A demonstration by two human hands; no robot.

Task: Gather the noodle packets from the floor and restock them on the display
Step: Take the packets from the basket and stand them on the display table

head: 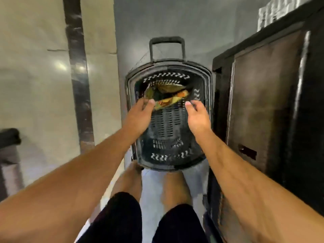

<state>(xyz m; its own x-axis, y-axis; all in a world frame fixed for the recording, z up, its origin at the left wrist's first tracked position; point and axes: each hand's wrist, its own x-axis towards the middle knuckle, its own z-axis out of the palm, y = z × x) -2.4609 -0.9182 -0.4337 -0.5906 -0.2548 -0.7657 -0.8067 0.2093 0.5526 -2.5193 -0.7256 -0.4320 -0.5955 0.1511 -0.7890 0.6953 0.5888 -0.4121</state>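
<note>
Several green and orange noodle packets [165, 94] lie stacked at the far end of a black plastic basket [168, 160] on the floor. My left hand [140, 114] reaches over the basket's left rim, and its thumb and fingertips pinch the near-left corner of the nearest packet. My right hand [197, 116] hovers over the basket's right side, fingers loosely curled, just off the packet's right end and holding nothing. The picture is blurred, so the exact contact is hard to read.
The basket has a pull handle [166, 48] at its far end. A dark display cabinet [266, 102] stands close on the right. A black stripe [78, 85] crosses the pale floor on the left. My legs [154, 190] are just behind the basket.
</note>
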